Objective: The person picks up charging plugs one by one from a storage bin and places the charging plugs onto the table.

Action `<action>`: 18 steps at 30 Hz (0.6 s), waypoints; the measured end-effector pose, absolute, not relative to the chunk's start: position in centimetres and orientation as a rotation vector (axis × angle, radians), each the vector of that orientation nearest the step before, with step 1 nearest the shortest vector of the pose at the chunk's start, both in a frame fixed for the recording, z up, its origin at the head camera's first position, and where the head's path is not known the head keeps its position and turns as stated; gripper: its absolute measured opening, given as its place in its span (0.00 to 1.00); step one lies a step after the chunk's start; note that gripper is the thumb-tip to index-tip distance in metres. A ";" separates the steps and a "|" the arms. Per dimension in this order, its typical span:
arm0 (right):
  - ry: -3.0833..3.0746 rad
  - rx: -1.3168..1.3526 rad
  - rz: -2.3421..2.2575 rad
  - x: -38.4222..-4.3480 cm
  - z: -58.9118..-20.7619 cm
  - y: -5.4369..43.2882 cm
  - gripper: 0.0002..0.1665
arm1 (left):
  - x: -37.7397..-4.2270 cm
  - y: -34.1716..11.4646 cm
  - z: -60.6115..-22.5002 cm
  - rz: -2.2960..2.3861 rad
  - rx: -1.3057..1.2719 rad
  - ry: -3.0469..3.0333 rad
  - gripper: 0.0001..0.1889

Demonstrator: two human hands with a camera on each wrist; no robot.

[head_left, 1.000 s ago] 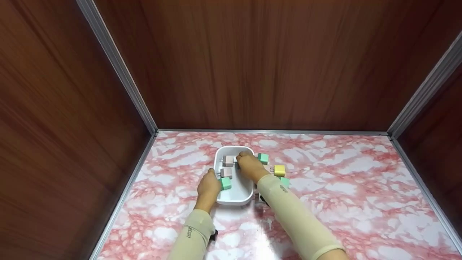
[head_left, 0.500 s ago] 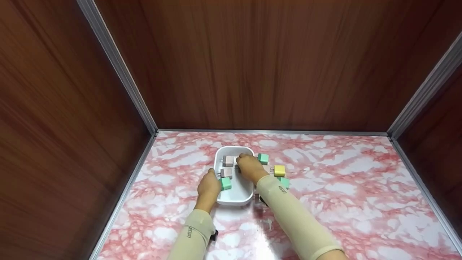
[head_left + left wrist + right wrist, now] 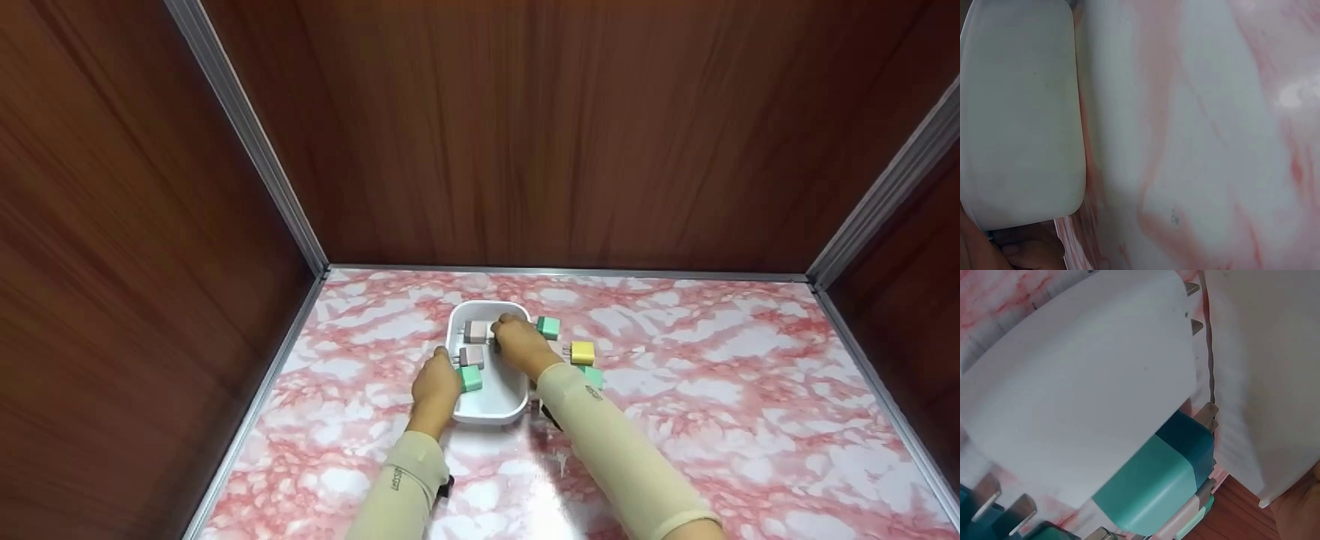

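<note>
A white plastic bin (image 3: pixel 491 411) stands on the table, with several plug chargers in a column along its left side. Two are greyish pink (image 3: pixel 475 331), and the nearest one is green (image 3: pixel 471 379). My left hand (image 3: pixel 435 386) grips the bin's left rim; in the left wrist view its curled fingers (image 3: pixel 1033 253) show below the bin's wall. My right hand (image 3: pixel 521 345) reaches over the right rim and pinches a plug charger inside. Small prongs show left of the fingertips; the charger's body is mostly hidden. In the right wrist view, part of the hand (image 3: pixel 1300 509) shows beside the bin's wall (image 3: pixel 1264 382).
Right of the bin lie more plug chargers: a green one (image 3: pixel 549 328), a yellow one (image 3: pixel 583 352) and another green one (image 3: pixel 592 376) partly under the sleeve. A white charger (image 3: pixel 1084 377) fills much of the right wrist view. Brown wood-grain panels (image 3: pixel 562 150) enclose the marbled table (image 3: pixel 712 420).
</note>
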State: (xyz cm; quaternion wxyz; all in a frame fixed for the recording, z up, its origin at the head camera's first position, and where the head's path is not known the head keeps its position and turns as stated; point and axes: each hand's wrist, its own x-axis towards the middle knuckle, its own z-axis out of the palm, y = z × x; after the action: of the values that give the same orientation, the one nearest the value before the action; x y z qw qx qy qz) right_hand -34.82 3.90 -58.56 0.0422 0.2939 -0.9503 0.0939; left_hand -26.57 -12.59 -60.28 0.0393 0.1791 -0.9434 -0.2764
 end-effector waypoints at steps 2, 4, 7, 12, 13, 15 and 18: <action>-2.901 0.917 0.296 -34.8 -58.5 4.0 0.10 | -26.6 -12.6 -60.3 -0.844 0.549 -2.893 0.14; -2.899 0.929 0.301 -34.9 -58.4 4.1 0.11 | -26.6 -12.6 -60.3 -0.839 0.553 -2.897 0.14; -2.899 0.949 0.320 -34.9 -58.2 4.3 0.13 | -26.7 -12.6 -60.2 -0.833 0.560 -2.897 0.15; -2.904 1.015 0.341 -34.7 -58.0 4.8 0.16 | -26.8 -12.5 -60.2 -0.848 0.563 -2.900 0.16; -2.894 1.030 0.358 -34.6 -58.0 4.9 0.17 | -26.8 -12.5 -60.2 -0.848 0.560 -2.902 0.15; -2.880 1.058 0.381 -34.4 -57.8 5.0 0.18 | -26.8 -12.5 -60.3 -0.845 0.558 -2.905 0.15; -2.854 1.096 0.400 -34.1 -57.5 5.2 0.20 | -26.8 -12.6 -60.2 -0.837 0.556 -2.904 0.15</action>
State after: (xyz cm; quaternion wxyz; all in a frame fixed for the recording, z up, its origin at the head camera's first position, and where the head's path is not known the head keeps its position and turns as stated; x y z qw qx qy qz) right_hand -34.11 5.23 -57.55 0.0289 0.3554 -0.9252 0.1297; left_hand -26.77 -12.55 -60.24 0.0341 0.1807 -0.9445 -0.2722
